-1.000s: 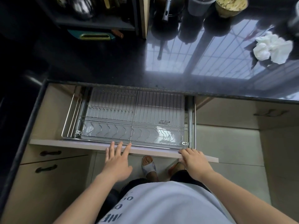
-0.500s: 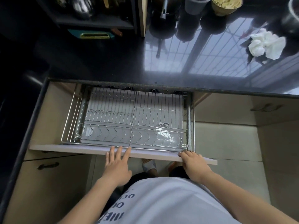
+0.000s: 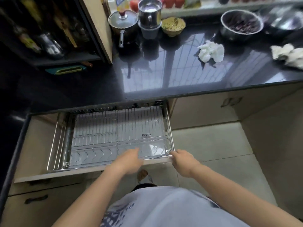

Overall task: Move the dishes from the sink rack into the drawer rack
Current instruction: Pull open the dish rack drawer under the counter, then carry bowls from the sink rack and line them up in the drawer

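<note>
The drawer rack point(image 3: 118, 135), a chromed wire rack with a clear drip tray under it, is sitting pulled out beneath the black countertop point(image 3: 180, 76), taking up the lower middle of the view, and it is holding no dishes at all. The sink rack with the dishes is lying somewhere outside the view, so nothing can be said of what is waiting in it.

The left hand point(image 3: 129, 161) is hovering at about 6 o'clock of the rack, over the drawer's pale front board point(image 3: 65, 175), fingers spread and empty. The right hand point(image 3: 183, 159) is sitting at the rack's 4 o'clock corner, fingers curled at the board's end; motion blur is smearing it, so it is probably resting there rather than clamping, and I cannot tell for sure.

Judging ahead: the dishes are likely going to be rigid, breakable and perhaps wet, so they are calling for a grip on the rim with thumb on top and fingers beneath, one piece at a time. The upright prongs running from 9 o'clock toward the centre are suiting plates stood on edge; the flatter grid toward 3 o'clock is suiting bowls or cups.
</note>
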The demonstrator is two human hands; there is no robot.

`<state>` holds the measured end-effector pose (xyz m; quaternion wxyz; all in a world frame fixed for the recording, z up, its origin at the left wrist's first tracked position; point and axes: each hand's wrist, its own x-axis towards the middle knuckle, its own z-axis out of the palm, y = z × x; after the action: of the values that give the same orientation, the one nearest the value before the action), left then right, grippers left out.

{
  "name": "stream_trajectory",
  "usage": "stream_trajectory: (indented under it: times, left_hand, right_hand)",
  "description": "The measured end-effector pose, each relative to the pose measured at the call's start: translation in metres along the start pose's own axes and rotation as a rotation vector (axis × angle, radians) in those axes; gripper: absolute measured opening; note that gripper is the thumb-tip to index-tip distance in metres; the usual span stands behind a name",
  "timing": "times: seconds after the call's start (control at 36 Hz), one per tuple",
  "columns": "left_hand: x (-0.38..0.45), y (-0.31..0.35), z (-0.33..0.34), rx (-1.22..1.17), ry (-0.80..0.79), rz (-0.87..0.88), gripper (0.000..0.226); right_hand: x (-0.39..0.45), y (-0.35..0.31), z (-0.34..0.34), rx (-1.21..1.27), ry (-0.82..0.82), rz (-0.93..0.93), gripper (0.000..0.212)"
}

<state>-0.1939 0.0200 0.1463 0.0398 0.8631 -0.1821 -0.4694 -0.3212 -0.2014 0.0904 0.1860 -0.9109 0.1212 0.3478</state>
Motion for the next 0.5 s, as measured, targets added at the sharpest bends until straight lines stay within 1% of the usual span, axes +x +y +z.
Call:
stream_trajectory:
  times: [0.08, 0.14, 0.17, 0.25, 0.33, 0.42, 0.44, 0.5]
  left_hand:
    - [-0.001, 0.075, -0.016, -0.042, 0.127, 0.114, 0.054]
    - [-0.007, 0.125, -0.022, -0.058, 0.233, 0.172, 0.045]
    - [-0.012, 0.165, -0.023, -0.039, 0.285, 0.216, 0.041]
    - [-0.02, 0.225, -0.033, -0.027, 0.367, 0.272, 0.04]
    - [-0.034, 0.329, -0.005, 0.035, 0.352, 0.408, 0.037]
    - [-0.05, 0.413, 0.023, 0.061, 0.311, 0.517, 0.035]
    - [-0.052, 0.432, 0.031, 0.065, 0.299, 0.54, 0.034]
    - [-0.061, 0.484, 0.061, 0.114, 0.243, 0.608, 0.032]
  right_hand:
    - [-0.028, 0.035, -0.014, 0.067, 0.08, 0.049, 0.048]
    - [-0.052, 0.068, -0.021, 0.098, 0.132, 0.109, 0.049]
    - [-0.072, 0.098, -0.026, 0.126, 0.18, 0.152, 0.05]
    - [-0.104, 0.144, -0.044, 0.217, 0.267, 0.234, 0.049]
    - [-0.174, 0.23, -0.053, 0.313, 0.381, 0.385, 0.046]
    - [-0.231, 0.294, -0.059, 0.409, 0.497, 0.498, 0.044]
    - [-0.245, 0.308, -0.059, 0.45, 0.52, 0.529, 0.044]
    - [-0.287, 0.347, -0.049, 0.537, 0.572, 0.632, 0.042]
